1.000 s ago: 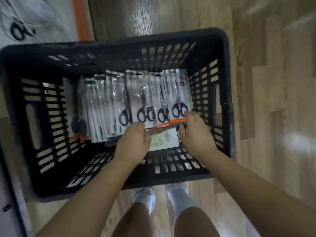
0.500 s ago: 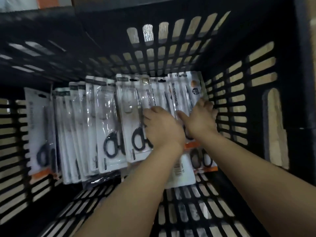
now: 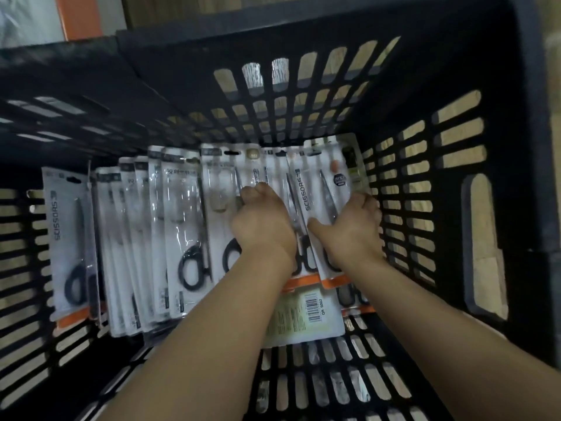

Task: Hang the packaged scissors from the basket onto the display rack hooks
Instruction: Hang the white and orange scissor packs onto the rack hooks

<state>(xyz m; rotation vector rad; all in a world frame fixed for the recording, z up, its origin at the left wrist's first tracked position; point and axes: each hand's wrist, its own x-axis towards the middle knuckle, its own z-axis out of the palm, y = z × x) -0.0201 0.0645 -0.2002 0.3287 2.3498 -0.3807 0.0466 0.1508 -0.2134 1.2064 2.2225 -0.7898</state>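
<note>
Several packaged scissors [image 3: 182, 226], white cards with clear blisters, black handles and orange bottom strips, lie in a row across the floor of a black slatted basket [image 3: 425, 165]. Both my hands are inside the basket at the right end of the row. My left hand [image 3: 261, 223] curls its fingers over the packs in the middle. My right hand [image 3: 352, 229] grips the rightmost pack marked SCISSORS [image 3: 315, 189], thumb on its front and fingers round its right edge. One pack lies face down [image 3: 306, 314] under my wrists, barcode up. No display rack hooks are in view.
The basket's tall slatted walls surround my hands on all sides, the right wall [image 3: 482, 238] close to my right hand. Wooden flooring shows through the slats. An orange and white panel [image 3: 76, 16] stands beyond the basket's far left corner.
The view has closed in on the basket. Both hands slid from the packs' lower edges up over their middles, and my right hand has taken hold of the rightmost pack.
</note>
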